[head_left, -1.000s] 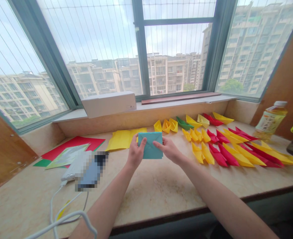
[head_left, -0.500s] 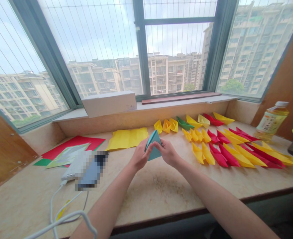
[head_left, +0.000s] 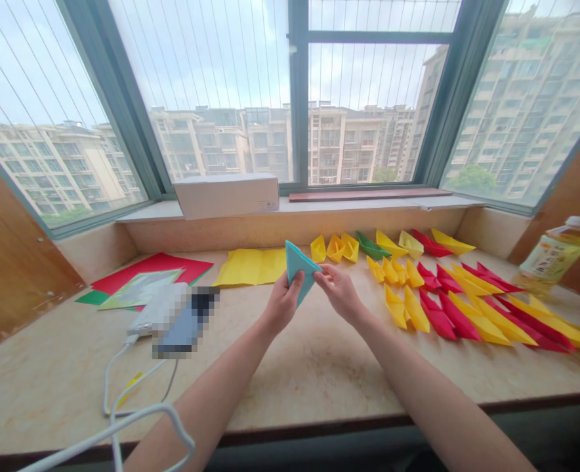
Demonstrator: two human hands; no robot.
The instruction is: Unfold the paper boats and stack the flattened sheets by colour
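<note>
A light blue sheet of folded paper point(head_left: 298, 263), triangular in outline, is held up above the counter between both hands. My left hand point(head_left: 285, 301) grips its left side, with the thumb lying across the front. My right hand point(head_left: 338, 288) pinches the right-hand corner between thumb and fingers. Behind the folded paper lies a creased yellow sheet point(head_left: 250, 267). To the right stand rows of folded paper boats, among them a green boat point(head_left: 372, 246), a red boat point(head_left: 430, 243) and a yellow boat point(head_left: 407, 309).
On the left lie red paper point(head_left: 172, 265), a white power bank point(head_left: 155, 311) with a white cable point(head_left: 142, 414), and a blurred-out phone-like object point(head_left: 184, 331). A white box point(head_left: 228, 198) sits on the sill. A drink bottle point(head_left: 556, 255) stands at the right.
The folded blue paper has turned, so its point now leans left and one corner points right. My right hand has shifted to that corner. The view has swung slightly left.
</note>
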